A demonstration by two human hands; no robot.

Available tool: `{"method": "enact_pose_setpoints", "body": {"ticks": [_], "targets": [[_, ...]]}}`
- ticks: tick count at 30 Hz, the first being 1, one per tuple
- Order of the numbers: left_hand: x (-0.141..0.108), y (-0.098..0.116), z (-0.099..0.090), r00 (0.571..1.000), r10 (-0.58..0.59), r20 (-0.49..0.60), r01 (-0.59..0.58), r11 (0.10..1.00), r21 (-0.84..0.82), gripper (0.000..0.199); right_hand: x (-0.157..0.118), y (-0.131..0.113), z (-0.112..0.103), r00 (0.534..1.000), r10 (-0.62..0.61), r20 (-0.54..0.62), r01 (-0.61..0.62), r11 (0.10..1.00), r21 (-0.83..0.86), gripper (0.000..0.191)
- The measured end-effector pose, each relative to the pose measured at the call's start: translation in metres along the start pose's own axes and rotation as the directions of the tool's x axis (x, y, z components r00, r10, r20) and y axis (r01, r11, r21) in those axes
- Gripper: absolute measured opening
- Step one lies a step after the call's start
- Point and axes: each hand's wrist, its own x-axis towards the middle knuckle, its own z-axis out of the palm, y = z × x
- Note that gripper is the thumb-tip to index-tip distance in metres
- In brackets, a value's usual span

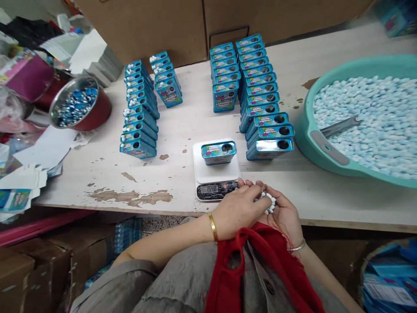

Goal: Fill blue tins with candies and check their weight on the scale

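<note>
White candies [269, 202] lie in the cupped palm of my right hand [286, 217], just past the table's front edge. Over that palm, my left hand [239, 208] has its fingers bent together onto the candies; what its fingertips pinch is hidden. Behind my hands, a white scale [216, 173] carries a blue tin [219, 152] with a round opening at its right end. The scale's display [209, 189] seems to read 154.8. Blue tins with open holes [270, 150] stand in rows to the right of the scale.
A teal tub [301, 130] of pale candies with a metal scoop [340, 127] stands at the right. Tins heaped with candies [138, 150] form rows at the left, near a metal bowl [104, 111] of small blue pieces. Cardboard [146, 30] borders the back.
</note>
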Motion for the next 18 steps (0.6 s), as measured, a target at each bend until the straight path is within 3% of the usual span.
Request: {"method": "enact_pose_setpoints", "body": {"ticks": [10,15,18], "targets": [[0.0,-0.007,-0.002,0.999,0.014,-0.047,-0.015,0.999,-0.037,0.028,0.002,0.001,0.01,1.0,-0.008,0.023,0.007,1.0,0.03,0.025],[0.002,-0.009,0.0,0.998,0.03,-0.056,-0.033,0.998,-0.057,0.026,0.009,0.002,0.001,0.998,0.011,0.058,-0.012,1.0,0.01,0.022],[0.001,-0.017,-0.007,0.989,0.086,-0.116,-0.098,0.99,-0.101,0.023,0.016,0.002,-0.004,0.993,0.03,0.111,-0.03,1.0,0.002,0.017]]}}
